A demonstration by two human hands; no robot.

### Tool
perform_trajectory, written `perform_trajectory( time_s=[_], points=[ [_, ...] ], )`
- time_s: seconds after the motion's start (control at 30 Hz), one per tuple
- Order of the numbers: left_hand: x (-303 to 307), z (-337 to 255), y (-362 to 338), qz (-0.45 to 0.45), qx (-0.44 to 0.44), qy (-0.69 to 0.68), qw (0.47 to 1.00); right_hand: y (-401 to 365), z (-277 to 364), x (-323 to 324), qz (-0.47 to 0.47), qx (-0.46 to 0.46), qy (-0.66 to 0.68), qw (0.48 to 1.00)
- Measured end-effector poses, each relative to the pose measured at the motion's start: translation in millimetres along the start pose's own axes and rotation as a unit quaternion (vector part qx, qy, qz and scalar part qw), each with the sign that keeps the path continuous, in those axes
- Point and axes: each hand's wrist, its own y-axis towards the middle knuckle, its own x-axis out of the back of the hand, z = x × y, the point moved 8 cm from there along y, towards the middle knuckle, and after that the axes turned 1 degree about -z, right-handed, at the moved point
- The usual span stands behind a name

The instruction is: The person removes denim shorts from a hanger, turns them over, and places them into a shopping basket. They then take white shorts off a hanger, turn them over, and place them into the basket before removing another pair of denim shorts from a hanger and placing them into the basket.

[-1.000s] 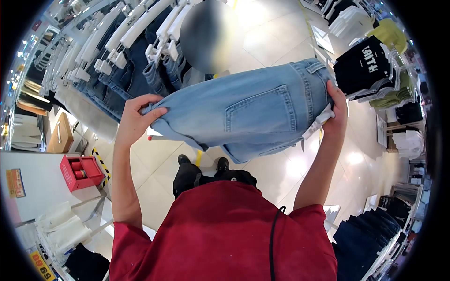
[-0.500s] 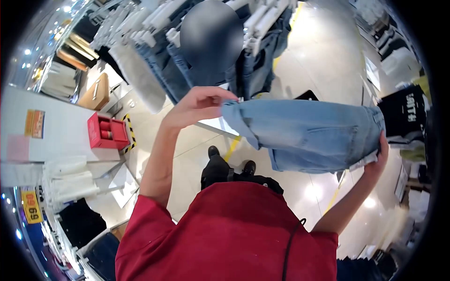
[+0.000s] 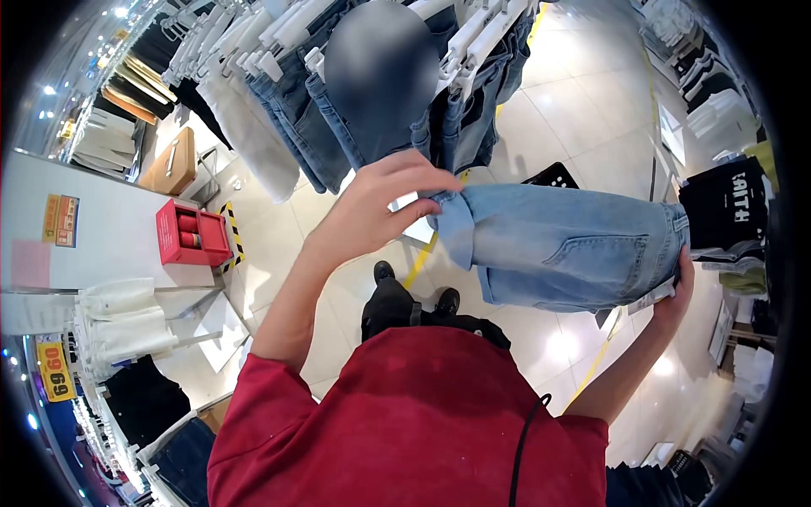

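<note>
Light blue denim shorts [image 3: 549, 237] are stretched out sideways in front of me, with a turned-up cuff at the left end and a back pocket showing. My right hand [image 3: 674, 287] grips them at the waistband, where a white tag [image 3: 652, 296] hangs beside the fingers. At the cuff [image 3: 456, 230], my left hand [image 3: 380, 196] has its thumb and forefinger curled around the edge of the hem, with a gap between them nearer the palm. Part of the right fingers is hidden behind the denim.
Racks of jeans [image 3: 334, 127] on white hangers stand ahead. A red box [image 3: 182, 241] of red cylinders sits by a white counter [image 3: 93, 203] on the left. Folded black shirts [image 3: 722, 203] lie to the right. A black perforated object [image 3: 553, 176] is beyond the shorts.
My left hand has shifted right and rotated at the cuff, its fingers now reaching further over the hem. The cuff end moved slightly right; my right hand has barely moved.
</note>
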Motion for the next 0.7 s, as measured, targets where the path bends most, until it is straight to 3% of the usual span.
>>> perform_trajectory(
  time_s=[0.13,0.33,0.43,0.53,0.6,0.7],
  points=[
    [-7.8,-1.2,-3.2,0.048,-0.029,0.023,0.998,-1.1,-3.2,3.2,-0.013,-0.005,0.003,1.000],
    [-12.6,6.7,-6.1,0.031,-0.021,0.019,0.999,0.2,-5.0,13.0,-0.024,0.007,-0.001,1.000],
    [-8.4,7.6,-9.0,-0.060,-0.072,0.032,0.995,-4.5,-0.5,10.7,-0.041,0.016,0.018,0.999],
    [-10.2,32.9,-13.1,-0.166,-0.051,0.077,0.982,-23.0,9.2,-7.1,-0.037,0.038,0.036,0.998],
    [-40.8,88.4,-24.3,-0.203,0.075,-0.107,0.970,-43.3,18.6,-22.4,-0.052,0.067,0.030,0.996],
    [-102.7,135.6,-44.0,-0.164,0.293,-0.380,0.862,-72.2,31.4,-46.4,-0.038,0.115,0.025,0.992]
  ],
)
